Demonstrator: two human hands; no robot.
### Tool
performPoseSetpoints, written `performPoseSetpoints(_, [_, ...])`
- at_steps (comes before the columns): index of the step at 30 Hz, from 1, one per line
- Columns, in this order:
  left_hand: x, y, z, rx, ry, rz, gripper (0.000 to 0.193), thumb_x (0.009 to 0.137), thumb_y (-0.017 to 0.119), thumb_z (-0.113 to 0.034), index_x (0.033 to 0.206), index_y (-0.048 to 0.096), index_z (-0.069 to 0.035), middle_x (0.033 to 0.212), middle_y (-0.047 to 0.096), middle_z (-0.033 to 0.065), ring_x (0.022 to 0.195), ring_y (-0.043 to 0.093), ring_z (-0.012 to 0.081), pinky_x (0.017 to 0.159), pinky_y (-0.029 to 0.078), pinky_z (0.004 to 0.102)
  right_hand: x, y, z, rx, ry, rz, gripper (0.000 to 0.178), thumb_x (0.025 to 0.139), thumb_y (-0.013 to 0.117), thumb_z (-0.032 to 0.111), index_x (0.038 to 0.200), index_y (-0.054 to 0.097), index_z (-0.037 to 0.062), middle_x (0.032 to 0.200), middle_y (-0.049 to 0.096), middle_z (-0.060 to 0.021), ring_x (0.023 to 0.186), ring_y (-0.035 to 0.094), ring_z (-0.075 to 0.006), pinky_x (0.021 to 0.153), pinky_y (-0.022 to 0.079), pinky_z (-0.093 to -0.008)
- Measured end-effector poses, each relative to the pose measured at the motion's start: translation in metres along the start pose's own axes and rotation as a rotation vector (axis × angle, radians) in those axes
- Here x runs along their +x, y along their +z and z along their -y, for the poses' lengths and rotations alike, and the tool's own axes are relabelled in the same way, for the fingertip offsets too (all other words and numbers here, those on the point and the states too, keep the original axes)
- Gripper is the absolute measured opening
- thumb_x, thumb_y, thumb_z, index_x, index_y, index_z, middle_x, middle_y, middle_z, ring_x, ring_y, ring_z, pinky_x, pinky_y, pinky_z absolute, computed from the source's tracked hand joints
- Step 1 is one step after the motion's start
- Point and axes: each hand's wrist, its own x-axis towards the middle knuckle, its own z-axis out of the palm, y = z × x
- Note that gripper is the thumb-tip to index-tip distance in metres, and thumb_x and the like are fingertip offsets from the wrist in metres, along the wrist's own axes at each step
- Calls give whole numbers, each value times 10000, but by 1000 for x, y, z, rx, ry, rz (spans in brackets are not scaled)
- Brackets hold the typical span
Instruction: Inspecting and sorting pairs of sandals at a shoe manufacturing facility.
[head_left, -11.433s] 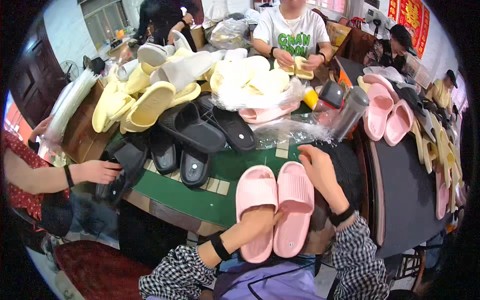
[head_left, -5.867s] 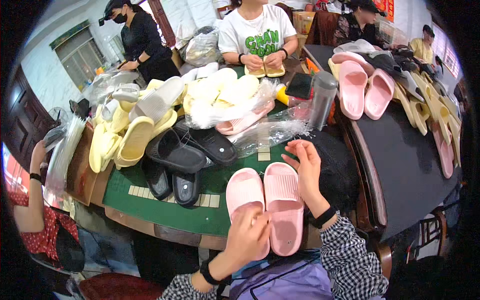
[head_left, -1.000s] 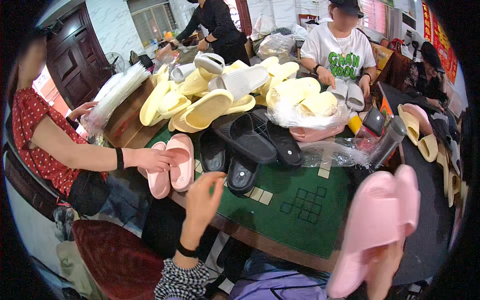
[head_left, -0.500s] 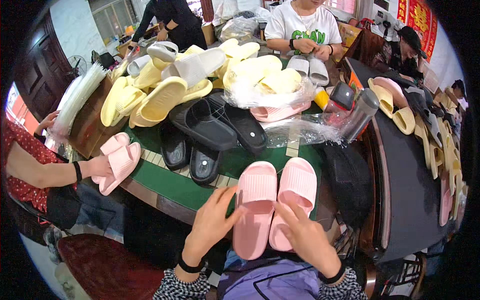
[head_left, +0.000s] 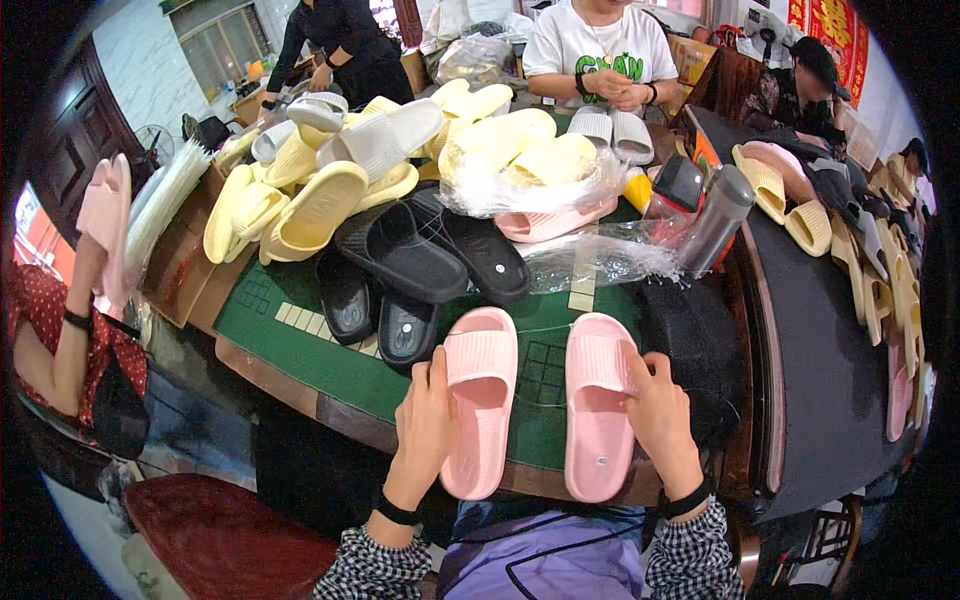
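Observation:
Two pink slide slippers lie apart over the near edge of the green table, toes pointing away from me. My left hand (head_left: 427,425) is closed on the outer side of the left pink slipper (head_left: 478,455), at its ribbed strap. On the other side, my right hand (head_left: 660,405) grips the right pink slipper (head_left: 597,450) by the outer strap edge. A small round white sticker shows on the right insole. Thin see-through strands stretch between the two slippers. Just beyond them lie several black slippers (head_left: 408,250).
Yellow slippers (head_left: 315,210) and grey ones (head_left: 385,140) are heaped behind the black pairs. Clear plastic bags (head_left: 600,258) and a grey bottle (head_left: 722,215) lie to the right. A co-worker at left raises a pink pair (head_left: 103,225). More slippers line the dark table (head_left: 800,350).
The two pink slippers have moved apart, and my hands have gone to their outer sides and closed on them. The left co-worker has lifted the other pink pair upright.

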Motion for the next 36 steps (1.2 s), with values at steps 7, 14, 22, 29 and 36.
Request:
performPoseSetpoints(7, [-2,6,-11,1,4,36,527,876,514,-26,1384,376,-19,1131,506,215,858,599,450,702,510,516,-12,5,0,-134,-23,-21,734,759,636,54,1442,383,140,768,623,-183,642,635,-381,584,520,-483])
performPoseSetpoints(14, [-12,18,-39,-59,23,138,650,854,563,-39,1452,306,-32,1150,458,215,860,603,446,717,525,491,-21,10,2,-60,-124,-35,792,732,711,136,1444,365,123,738,623,-166,617,639,-366,548,523,-471])
performPoseSetpoints(22, [-19,6,-39,-163,43,205,668,866,567,-55,1465,273,-32,1196,447,231,895,591,463,740,516,502,-22,0,-1,-10,-85,-60,739,753,667,77,1430,373,124,763,626,-188,640,637,-390,573,520,-496])
performPoseSetpoints(29, [-17,14,-32,-157,69,192,696,871,592,-98,1474,248,-35,1165,452,249,872,601,459,716,527,486,-16,3,4,37,14,43,725,737,594,9,1428,391,87,873,637,-254,761,631,-427,667,504,-502])
performPoseSetpoints(36, [-19,18,-27,-347,37,211,640,857,597,-123,1414,311,10,1262,469,252,1116,518,429,946,451,447,-24,-5,-3,222,-32,27,712,750,595,1,1428,385,59,979,625,-296,890,620,-451,748,496,-479])
